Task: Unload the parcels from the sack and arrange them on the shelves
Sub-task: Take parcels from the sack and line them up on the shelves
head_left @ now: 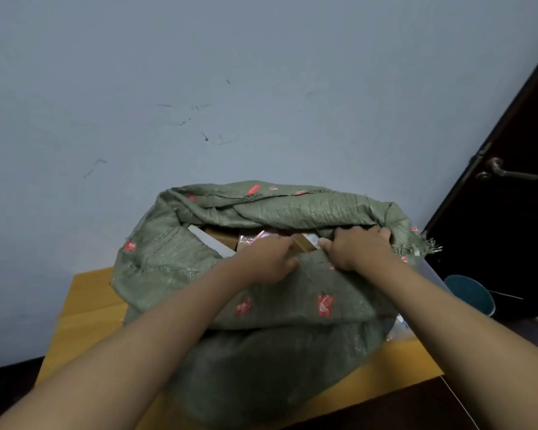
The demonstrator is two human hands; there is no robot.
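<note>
Nearest me, the green woven sack [261, 352] sits on a yellow-orange table [84, 308], bulging and nearly full; its near lip is folded down toward me. My left hand [269, 262] lies closed on that folded lip at the mouth's edge, fingers curled into the fabric. My right hand [359, 248] is clenched on the lip just beside it, knuckles at the rim, pulling the weave back. Neither hand has a parcel yet.

Inside the mouth: a brown carton [222, 237], a small tan box [303, 243] between my two hands, a pale flat parcel [210, 242] leaning at the left, and something in clear wrap [255, 237].

Step in hand, as I judge it: widening the mouth. To do this well, roll the lip down evenly on both sides so it stays open unaided, then lift the top box straight up rather than dragging it against the weave; the frayed rim could snag.

Red printed marks [324, 305] dot the sack; too blurred to read.

Beyond: a scuffed grey wall [261, 88], a dark door with lever handle [507, 172] at right. No shelves in view.
</note>
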